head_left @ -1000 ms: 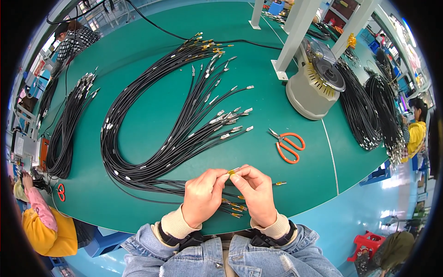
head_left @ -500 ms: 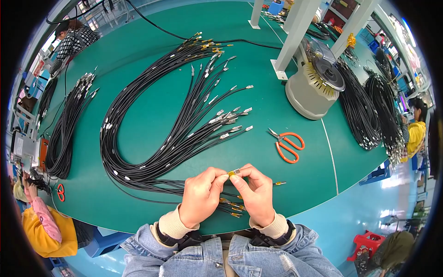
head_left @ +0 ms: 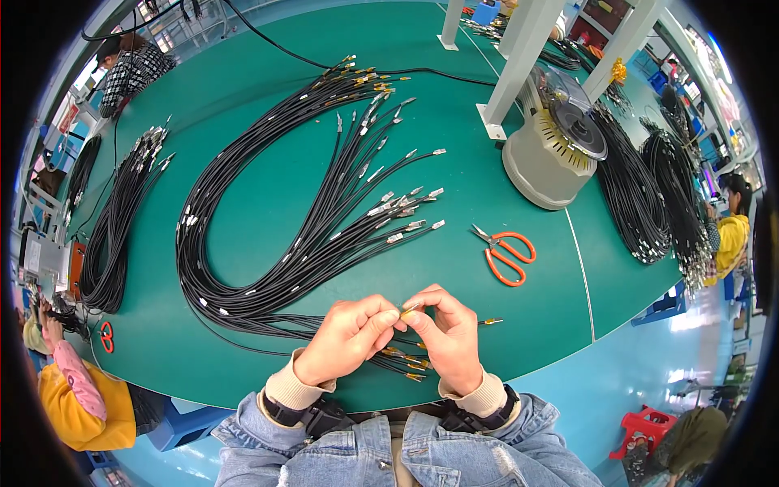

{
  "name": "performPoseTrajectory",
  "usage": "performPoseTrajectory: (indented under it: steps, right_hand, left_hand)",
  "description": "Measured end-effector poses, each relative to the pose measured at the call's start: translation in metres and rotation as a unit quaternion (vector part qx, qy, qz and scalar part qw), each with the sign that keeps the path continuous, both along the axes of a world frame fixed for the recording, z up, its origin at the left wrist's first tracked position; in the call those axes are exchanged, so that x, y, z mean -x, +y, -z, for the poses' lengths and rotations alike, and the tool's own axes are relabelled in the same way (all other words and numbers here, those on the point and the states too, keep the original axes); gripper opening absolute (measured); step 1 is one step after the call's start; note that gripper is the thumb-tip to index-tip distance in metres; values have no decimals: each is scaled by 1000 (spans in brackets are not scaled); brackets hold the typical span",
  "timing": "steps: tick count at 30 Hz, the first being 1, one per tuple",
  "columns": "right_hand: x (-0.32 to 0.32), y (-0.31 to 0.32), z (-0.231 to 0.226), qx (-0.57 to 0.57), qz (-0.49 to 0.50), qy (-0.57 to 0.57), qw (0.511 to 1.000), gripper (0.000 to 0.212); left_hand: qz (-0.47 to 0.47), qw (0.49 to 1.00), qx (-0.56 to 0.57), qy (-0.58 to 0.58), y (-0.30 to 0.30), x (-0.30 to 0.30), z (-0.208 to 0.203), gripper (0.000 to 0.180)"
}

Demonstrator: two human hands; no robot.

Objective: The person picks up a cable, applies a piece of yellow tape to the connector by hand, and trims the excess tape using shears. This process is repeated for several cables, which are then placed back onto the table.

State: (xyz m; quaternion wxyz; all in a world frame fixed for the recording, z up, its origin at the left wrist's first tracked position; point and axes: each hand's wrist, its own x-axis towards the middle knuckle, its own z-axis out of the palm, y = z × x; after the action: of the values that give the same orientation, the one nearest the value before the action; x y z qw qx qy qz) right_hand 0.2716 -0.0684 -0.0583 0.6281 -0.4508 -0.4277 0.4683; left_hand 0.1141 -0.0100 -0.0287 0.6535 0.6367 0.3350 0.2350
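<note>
My left hand (head_left: 349, 334) and my right hand (head_left: 446, 334) meet over the near edge of the green table, both closed in a pinch. Between their fingertips is a cable connector (head_left: 410, 309), a small metal end with yellow wrapping. Its cable is mostly hidden by the left hand. Below and behind the hands lie more yellow-wrapped cable ends (head_left: 414, 365). A large bundle of black cables (head_left: 203, 215) curves in a U on the table, its silver connectors fanned out toward the right.
Orange-handled scissors (head_left: 511, 258) lie to the right, beyond my hands. A grey round machine (head_left: 544, 162) stands by white posts (head_left: 519, 65). More cable bundles lie at left (head_left: 114, 235) and far right (head_left: 633, 187). Other people sit around the table, one in a yellow top (head_left: 89, 406).
My left hand and forearm have shifted slightly left and turned. The connector between my fingertips has tilted, and less of its metal end shows.
</note>
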Motion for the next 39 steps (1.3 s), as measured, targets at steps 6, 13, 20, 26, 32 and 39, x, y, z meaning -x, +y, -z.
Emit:
performPoseTrajectory:
  steps: [6,13,20,26,32,39]
  right_hand:
    - [-9,-1,-6,27,-49,-30,998,12]
    - [-15,-7,-14,17,-46,18,999,14]
    - [-15,-10,-16,-8,-45,-1,999,15]
    - [-13,-14,-17,-3,-57,22,998,15]
    - [-12,-18,-19,11,-33,35,999,14]
    - [-26,-25,-22,3,-90,8,996,13]
  left_hand:
    - [20,983,170,-60,2,0,-7,25]
    - [16,995,96,-28,-3,-6,-2,22]
    - [-59,995,-72,-26,-16,-15,1,7]
    - [-94,917,-377,91,-23,-16,5,4]
    - [-108,888,-437,93,-25,-22,10,7]
    - [28,1000,0,11,-21,-15,-5,18]
